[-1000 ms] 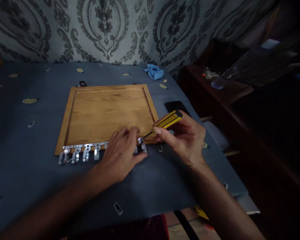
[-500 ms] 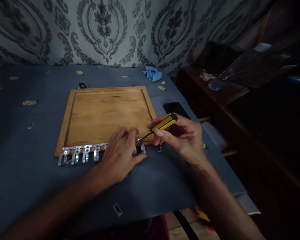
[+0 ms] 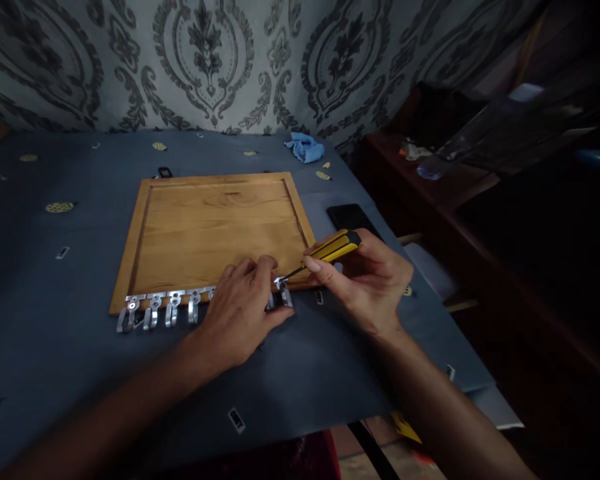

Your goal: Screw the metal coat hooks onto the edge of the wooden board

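Observation:
A wooden board (image 3: 215,227) lies flat on the blue-covered table (image 3: 55,360). Along its near edge runs a row of several metal hooks (image 3: 153,311). My left hand (image 3: 240,313) rests palm down over the right part of that row, fingers pressing on the board's edge and a hook. My right hand (image 3: 367,280) is closed round a yellow and black screwdriver (image 3: 330,250). Its tip touches the rightmost hook (image 3: 284,291), just beside my left fingertips.
A black phone (image 3: 350,217) lies right of the board. A blue cloth (image 3: 305,147) sits at the far edge by the patterned wall. Small dark bits are scattered on the cover. A dark wooden shelf (image 3: 430,187) with a clear bottle stands to the right.
The right hand has turned the screwdriver handle slightly back and forth while its tip stays on the rightmost hook. The left hand has not moved.

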Tool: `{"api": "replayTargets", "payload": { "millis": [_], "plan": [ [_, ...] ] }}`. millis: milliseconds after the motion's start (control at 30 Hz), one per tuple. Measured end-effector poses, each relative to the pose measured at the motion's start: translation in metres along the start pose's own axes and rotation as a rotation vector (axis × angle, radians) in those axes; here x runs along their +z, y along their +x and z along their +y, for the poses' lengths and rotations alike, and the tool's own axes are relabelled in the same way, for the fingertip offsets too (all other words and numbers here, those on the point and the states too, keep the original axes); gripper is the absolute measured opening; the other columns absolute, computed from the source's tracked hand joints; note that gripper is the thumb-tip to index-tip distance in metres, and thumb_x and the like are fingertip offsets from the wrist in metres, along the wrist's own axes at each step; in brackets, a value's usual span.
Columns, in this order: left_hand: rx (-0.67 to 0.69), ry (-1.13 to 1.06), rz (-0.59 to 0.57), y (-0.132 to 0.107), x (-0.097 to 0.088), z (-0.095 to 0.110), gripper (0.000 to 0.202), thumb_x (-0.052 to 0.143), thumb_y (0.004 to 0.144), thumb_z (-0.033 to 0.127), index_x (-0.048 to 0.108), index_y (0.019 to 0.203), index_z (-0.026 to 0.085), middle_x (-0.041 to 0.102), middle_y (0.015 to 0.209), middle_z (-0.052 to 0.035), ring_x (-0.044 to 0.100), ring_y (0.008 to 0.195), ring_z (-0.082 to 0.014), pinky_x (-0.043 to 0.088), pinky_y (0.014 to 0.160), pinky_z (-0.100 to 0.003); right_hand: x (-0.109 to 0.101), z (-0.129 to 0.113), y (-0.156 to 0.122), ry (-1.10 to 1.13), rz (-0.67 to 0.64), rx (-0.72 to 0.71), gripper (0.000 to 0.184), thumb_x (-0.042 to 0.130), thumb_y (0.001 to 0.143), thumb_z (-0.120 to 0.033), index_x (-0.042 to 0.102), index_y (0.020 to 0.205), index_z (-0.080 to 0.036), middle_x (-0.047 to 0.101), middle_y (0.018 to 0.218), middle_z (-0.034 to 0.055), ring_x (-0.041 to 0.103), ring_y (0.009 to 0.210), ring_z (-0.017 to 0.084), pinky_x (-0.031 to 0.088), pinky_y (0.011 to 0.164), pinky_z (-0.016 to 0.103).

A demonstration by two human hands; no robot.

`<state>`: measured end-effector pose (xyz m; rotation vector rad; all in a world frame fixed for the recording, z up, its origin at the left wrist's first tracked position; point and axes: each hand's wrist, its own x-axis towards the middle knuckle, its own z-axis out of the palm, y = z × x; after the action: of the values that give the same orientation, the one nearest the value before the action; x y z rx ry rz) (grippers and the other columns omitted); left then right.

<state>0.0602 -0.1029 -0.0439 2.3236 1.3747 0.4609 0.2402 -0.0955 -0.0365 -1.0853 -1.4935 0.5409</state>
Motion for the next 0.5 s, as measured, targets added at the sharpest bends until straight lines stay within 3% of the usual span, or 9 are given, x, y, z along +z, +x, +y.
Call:
{"api": "replayTargets", "payload": {
  "millis": [300,500],
  "plan": [
    [-0.016,-0.010,-0.002,0.0013,0.0004,0.0005,0.047,0.081,0.079,0.029,0.046,0.110,0.021,0.066,0.110,-0.0080,0.062,0.107,-0.0308,0.050,0.090,-0.048,0.0035,0.0016,-0.0028,-0.033,0.035,0.006,0.027,0.085,0.075,-0.040,0.063,0.076,-0.024,0.060,0.066,-0.0033,0.056,0.051,0.012,0.048,0.045,0.027],
    [-0.033,0.002,-0.007,0.0015,-0.0006,0.0017,0.046,0.081,0.078,0.028,0.046,0.108,0.022,0.066,0.109,-0.0074,0.062,0.106,-0.0305,0.050,0.090,-0.046,0.0049,0.0054,-0.0003,-0.056,0.065,-0.087,0.036,0.087,0.071,-0.045,0.057,0.069,-0.026,0.055,0.063,-0.0031,0.051,0.053,0.012,0.044,0.045,0.028]
  ]
}}
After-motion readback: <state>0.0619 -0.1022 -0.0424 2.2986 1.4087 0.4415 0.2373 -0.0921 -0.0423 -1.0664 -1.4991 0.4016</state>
